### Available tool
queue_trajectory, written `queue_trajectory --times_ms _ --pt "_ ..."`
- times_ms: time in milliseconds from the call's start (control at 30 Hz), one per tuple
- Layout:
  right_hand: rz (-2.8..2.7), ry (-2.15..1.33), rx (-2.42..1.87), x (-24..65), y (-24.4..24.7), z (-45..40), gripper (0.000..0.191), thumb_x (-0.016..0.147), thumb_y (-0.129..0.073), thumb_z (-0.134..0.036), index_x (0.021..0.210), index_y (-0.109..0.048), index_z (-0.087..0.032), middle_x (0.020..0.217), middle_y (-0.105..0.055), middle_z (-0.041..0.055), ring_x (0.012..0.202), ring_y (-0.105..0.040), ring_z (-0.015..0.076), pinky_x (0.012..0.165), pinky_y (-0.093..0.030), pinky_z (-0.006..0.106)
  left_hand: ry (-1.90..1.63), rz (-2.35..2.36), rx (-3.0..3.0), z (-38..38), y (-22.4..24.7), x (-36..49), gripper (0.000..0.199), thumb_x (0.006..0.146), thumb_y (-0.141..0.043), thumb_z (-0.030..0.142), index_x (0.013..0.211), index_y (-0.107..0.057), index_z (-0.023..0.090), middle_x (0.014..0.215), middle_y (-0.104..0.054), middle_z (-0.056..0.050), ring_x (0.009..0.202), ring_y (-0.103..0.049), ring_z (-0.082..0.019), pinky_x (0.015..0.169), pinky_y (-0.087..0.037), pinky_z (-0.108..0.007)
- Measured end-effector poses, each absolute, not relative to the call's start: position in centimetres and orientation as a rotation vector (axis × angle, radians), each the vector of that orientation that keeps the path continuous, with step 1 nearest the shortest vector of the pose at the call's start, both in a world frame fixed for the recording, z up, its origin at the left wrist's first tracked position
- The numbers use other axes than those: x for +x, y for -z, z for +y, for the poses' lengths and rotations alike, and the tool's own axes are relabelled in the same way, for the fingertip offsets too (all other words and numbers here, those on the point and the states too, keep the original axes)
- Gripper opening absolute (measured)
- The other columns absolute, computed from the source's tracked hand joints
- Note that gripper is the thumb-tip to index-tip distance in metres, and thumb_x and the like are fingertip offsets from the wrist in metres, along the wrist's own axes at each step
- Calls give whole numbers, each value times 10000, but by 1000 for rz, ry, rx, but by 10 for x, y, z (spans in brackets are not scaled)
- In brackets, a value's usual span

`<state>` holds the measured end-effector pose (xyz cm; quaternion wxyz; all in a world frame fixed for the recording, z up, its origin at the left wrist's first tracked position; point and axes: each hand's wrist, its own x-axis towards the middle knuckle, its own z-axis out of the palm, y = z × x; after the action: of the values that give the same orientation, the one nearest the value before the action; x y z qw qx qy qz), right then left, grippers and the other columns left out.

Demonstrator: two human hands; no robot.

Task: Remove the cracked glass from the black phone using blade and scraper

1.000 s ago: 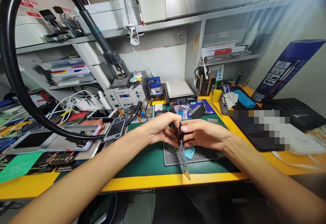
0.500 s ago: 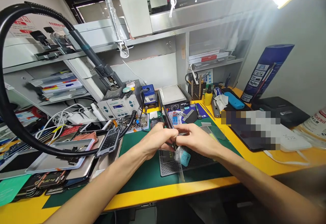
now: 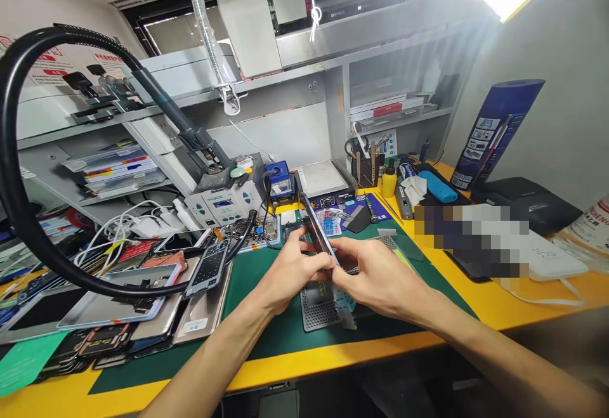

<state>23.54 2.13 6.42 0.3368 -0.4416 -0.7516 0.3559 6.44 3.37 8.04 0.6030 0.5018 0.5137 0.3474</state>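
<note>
My left hand [image 3: 295,272] is closed on a phone [image 3: 318,229], which I hold up nearly edge-on above the mat. On the other side my right hand [image 3: 380,275] pinches the phone's near end, its fingertips close to my left thumb. A clear strip of film [image 3: 348,320] hangs below my fingers; where it is attached is hidden. Beneath my hands lies a grey perforated pad [image 3: 320,318]. A light-blue piece [image 3: 351,302] on that pad is mostly covered by my right hand.
A green mat [image 3: 259,335] covers the yellow table. To the left are stacked phone and tablet parts [image 3: 202,316] and a black hose [image 3: 12,170] looping from a hot-air station [image 3: 223,209]. A yellow bottle [image 3: 389,183] and blue roll [image 3: 499,132] stand at the right.
The phone has tilted so more of its flat side shows. My right hand has shifted, covering most of the light-blue piece. The film strip's lower end has swung slightly right.
</note>
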Motion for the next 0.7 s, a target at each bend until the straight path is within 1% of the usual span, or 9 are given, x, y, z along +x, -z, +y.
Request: queue_trajectory --times_ms 67,200,300,367,467,567,633,700 --pt "-1928 -982 -1121 235 -60 22 194 852 -587 -250 982 -729 -224 809 -729 30 761 -634 206 666 -453 279 -805 1191 1170 35 -79 63 743 677 -732 168 1346 -408 175 1078 -606 -81 937 -671 -199 764 -577 -317" --pt "-1831 -1125 -1071 233 -52 27 238 829 -618 -241 1036 -732 -211 835 -732 37 781 -638 218 699 -488 298 -775 1198 1211 39 -78 60 761 662 -732 142 1344 -394 154 1045 -633 -82 816 -674 -167 673 -545 -279" --pt "-1789 -1247 -1019 232 -50 31 256 803 -631 -216 1042 -724 -210 861 -723 34 785 -634 218 719 -497 309 -748 1200 1285 42 -78 60 720 658 -690 124 1320 -406 149 982 -660 -63 716 -660 -146 615 -513 -266" --pt "-1769 -1331 -961 233 -51 31 241 818 -617 -206 1042 -705 -209 909 -709 32 826 -631 216 733 -494 304 -731 1198 1362 45 -79 60 691 654 -679 124 1296 -427 166 968 -676 -52 686 -655 -143 593 -496 -262" --pt "-1708 -1454 -888 235 -51 29 155 855 -608 -197 1004 -653 -206 956 -663 16 864 -605 189 746 -476 278 -734 1229 1511 46 -83 60 643 658 -703 154 1257 -479 208 984 -697 -37 727 -661 -156 615 -493 -264" --pt "-1675 -1543 -870 238 -50 25 96 849 -650 -204 941 -621 -202 922 -633 0 833 -583 167 728 -462 261 -759 1322 1659 46 -87 61 629 639 -770 219 1227 -544 232 1022 -704 -44 827 -665 -196 673 -488 -282" --pt "-1678 -1597 -861 238 -50 19 131 842 -676 -226 963 -635 -202 940 -652 8 855 -593 176 745 -469 267 -775 1397 1721 45 -87 61 725 611 -815 284 1277 -535 230 1081 -692 -70 907 -658 -234 722 -485 -305" --pt "-1685 -1595 -896 236 -49 12 178 854 -680 -271 1016 -658 -200 965 -678 21 897 -606 194 785 -474 284 -785 1458 1754 46 -86 61 812 602 -822 327 1338 -497 221 1130 -673 -96 972 -646 -263 783 -484 -334"
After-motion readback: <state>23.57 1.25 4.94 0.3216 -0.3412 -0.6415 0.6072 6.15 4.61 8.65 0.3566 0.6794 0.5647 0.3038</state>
